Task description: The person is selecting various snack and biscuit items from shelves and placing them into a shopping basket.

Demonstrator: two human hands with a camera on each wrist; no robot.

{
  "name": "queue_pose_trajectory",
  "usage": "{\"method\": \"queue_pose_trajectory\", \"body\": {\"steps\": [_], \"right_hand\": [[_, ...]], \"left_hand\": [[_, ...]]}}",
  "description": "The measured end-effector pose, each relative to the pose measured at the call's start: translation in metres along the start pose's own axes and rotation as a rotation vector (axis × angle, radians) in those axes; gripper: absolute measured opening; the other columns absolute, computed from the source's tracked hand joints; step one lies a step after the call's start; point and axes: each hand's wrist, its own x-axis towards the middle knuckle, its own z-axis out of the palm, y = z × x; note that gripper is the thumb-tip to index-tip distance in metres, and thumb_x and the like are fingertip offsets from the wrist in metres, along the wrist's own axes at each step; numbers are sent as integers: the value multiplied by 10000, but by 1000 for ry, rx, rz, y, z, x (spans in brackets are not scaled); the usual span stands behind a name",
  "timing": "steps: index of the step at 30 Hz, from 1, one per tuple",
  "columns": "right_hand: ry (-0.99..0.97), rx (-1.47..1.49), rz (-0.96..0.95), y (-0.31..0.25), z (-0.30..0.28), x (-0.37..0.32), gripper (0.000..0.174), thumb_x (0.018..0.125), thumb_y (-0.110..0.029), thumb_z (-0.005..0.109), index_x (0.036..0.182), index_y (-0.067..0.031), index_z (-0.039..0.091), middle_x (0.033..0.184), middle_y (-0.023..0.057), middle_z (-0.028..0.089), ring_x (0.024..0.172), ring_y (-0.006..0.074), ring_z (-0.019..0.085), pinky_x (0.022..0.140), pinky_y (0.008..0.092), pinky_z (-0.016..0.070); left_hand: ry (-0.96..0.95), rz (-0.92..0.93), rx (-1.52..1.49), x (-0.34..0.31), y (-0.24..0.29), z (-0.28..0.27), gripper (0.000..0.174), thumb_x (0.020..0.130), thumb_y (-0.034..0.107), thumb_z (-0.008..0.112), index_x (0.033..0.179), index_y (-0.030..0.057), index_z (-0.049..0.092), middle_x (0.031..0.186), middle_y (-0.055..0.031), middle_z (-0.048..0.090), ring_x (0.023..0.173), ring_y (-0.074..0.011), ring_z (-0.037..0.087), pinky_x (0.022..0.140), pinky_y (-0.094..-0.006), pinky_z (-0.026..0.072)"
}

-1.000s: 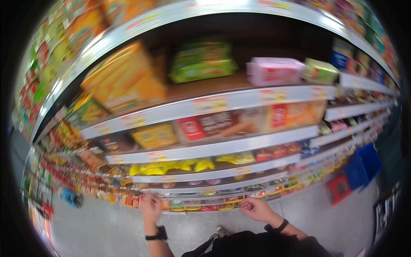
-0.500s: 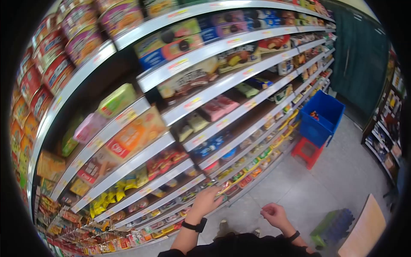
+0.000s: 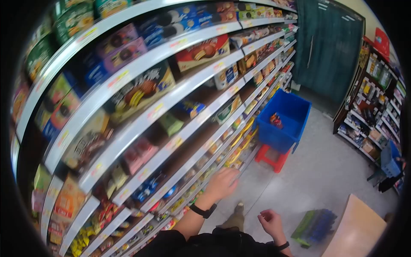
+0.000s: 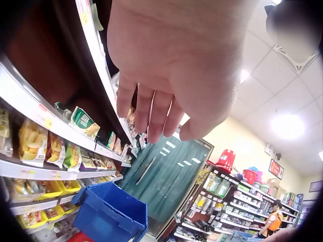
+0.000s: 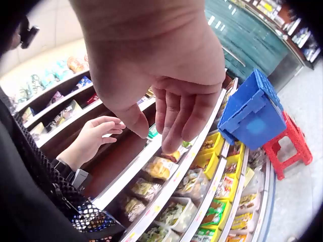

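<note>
My left hand (image 3: 219, 185) is held out in front of the lower shelves, its fingers loosely extended and nothing in them. In the left wrist view the palm (image 4: 176, 65) shows bare with the fingers hanging side by side. Lower and to its right, my right hand (image 3: 272, 223) hovers over the floor, fingers slightly bent and holding nothing. Ahead of both hands a blue crate (image 3: 274, 138) stands on a red stool (image 3: 276, 165). A small red packet (image 3: 276, 120) lies inside the crate.
Long shelves (image 3: 171, 94) of boxed and bagged snacks run along the left. A dark green door (image 3: 319, 55) is at the far end. On the floor at right are a green-and-grey crate-like object (image 3: 314, 227) and a pale board (image 3: 353, 227). Another stocked rack (image 3: 368, 115) stands far right.
The view has swung right and moved along the shelves, bringing the blue crate and door closer to the middle. Both hands stay without anything in them.
</note>
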Motion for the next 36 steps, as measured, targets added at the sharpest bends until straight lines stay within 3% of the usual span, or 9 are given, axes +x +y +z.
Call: {"method": "queue_pose_trajectory", "body": {"steps": [9,12,18,20,26,27,31,33,36], "right_hand": [[2,-290,-71,-54,-33,210,205,836,-175,779,941,-19,697,758,75,736,624,176,700,602,317,549],[-21,-304,-150,-69,-40,274,214,837,-193,762,962,-33,695,779,92,734,657,224,719,616,347,556],[-33,-379,-151,-47,-68,438,184,830,-214,738,892,-41,719,793,123,727,666,273,713,638,379,561],[4,-399,-155,-35,-90,505,179,823,-217,732,856,-41,724,789,135,723,669,293,710,640,399,563],[71,-550,-54,63,-140,745,231,806,-231,764,964,-65,734,856,118,745,806,310,728,750,424,572],[53,-544,-32,83,-140,780,231,806,-231,764,964,-65,734,856,118,745,806,310,728,750,424,572],[-103,-649,213,144,-136,892,653,778,-247,805,1341,-75,523,1305,158,610,1076,347,678,905,446,558],[-222,-697,380,171,-133,934,878,770,-253,819,1511,-76,383,1509,173,491,1167,352,651,949,444,555],[-228,-678,519,206,-129,984,1280,719,-144,848,1628,-122,-52,1688,152,172,1293,358,580,1001,431,545]], "left_hand": [[372,-122,31,189,-83,23,683,804,0,667,1453,-20,458,1569,-247,387,867,-274,670,695,-311,560],[328,-427,-63,228,-97,36,910,811,86,684,1568,-74,204,1646,-322,142,1340,-439,509,807,-379,578],[469,-379,298,270,-168,92,1007,802,65,675,1610,-22,81,1615,-416,-30,1436,-564,312,835,-405,565],[533,-405,443,280,-177,106,1031,789,64,687,1617,-8,76,1615,-415,-57,1063,-418,604,747,-364,542],[676,-459,771,309,-201,138,1027,836,9,645,1613,-17,-26,1644,-317,-186,680,-176,414,656,-298,448],[687,-467,856,320,-198,142,1003,858,19,654,1605,-38,-12,1648,-342,59,679,-165,381,643,-292,428],[790,-700,829,302,-203,154,678,904,73,661,1499,33,338,1359,-176,385,912,-305,564,790,-483,458],[30,-681,1850,314,-196,143,990,924,241,690,1593,-44,18,1502,-287,207,1101,-349,463,969,-501,415],[424,-816,1332,297,-227,148,1062,954,366,673,1610,-21,-67,1538,-350,54,1159,-377,409,1101,-485,340]]}}
